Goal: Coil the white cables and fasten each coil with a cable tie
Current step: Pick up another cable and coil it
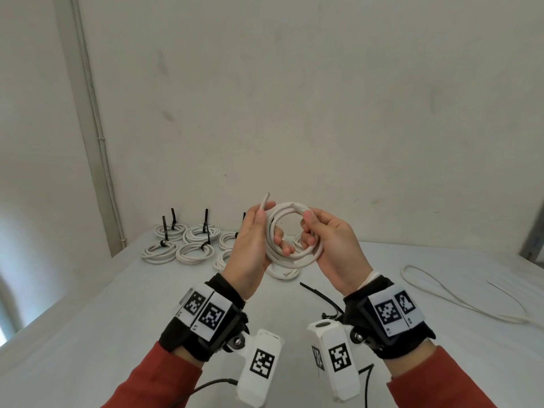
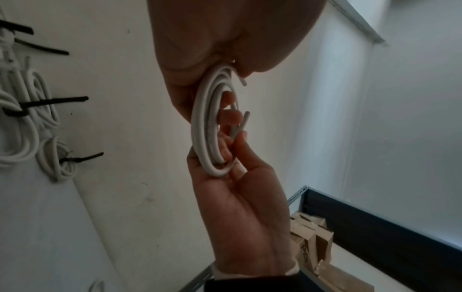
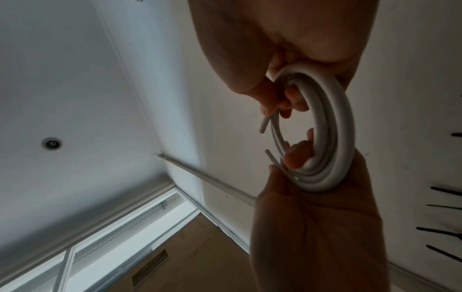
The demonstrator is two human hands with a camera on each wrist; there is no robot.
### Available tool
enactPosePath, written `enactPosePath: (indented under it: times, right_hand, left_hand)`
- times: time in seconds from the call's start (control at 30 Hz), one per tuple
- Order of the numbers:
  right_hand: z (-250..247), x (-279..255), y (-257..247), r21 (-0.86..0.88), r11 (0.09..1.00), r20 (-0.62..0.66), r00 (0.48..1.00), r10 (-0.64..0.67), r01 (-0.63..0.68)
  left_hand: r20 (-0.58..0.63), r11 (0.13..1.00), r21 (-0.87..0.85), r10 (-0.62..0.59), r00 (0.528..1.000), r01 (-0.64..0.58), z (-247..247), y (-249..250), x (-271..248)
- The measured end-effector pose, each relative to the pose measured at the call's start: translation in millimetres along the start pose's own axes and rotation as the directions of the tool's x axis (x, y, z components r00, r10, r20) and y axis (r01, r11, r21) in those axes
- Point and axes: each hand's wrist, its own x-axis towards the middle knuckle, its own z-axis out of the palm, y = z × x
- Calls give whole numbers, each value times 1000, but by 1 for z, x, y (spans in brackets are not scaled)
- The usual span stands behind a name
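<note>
Coil (image 1: 290,235) of white cable sits between both my hands, held up above the table (image 1: 117,304) in front of the wall (image 1: 294,98). My left hand (image 1: 250,251) grips its left side, fingers curled through the ring from behind and thumb on the near side; one cut end (image 1: 264,201) sticks up past the thumb. My right hand (image 1: 332,248) grips the right side, thumb across the top of the loops and fingers hooked through the middle. From the left wrist view I see the loops (image 2: 207,126) edge-on, stacked side by side, with two short ends poking out near the fingertips (image 2: 231,116). The right wrist view shows the same ring (image 3: 327,130), pinched at both its top and bottom.

No tie is on this coil as far as I can see. One loose black tie (image 1: 319,294) lies on the table just under my right wrist. At the far left of the table, near the wall, lie finished coils (image 1: 182,242), each cinched with a black tie whose tail stands up. One more uncoiled cable (image 1: 459,295) trails across the table on my right, well apart from my hands.
</note>
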Motion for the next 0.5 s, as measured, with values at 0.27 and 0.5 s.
enactPosePath:
  times: [0.27, 0.5]
  right_hand:
    - [-1, -2, -1, -148, 988, 73, 997, -20, 31]
    - [-1, -4, -3, -87, 996, 86, 996, -9, 16]
  left_hand:
    - [-62, 997, 40, 63, 996, -60, -2, 4, 2]
    - [-131, 998, -2, 69, 989, -70, 3, 8, 1]
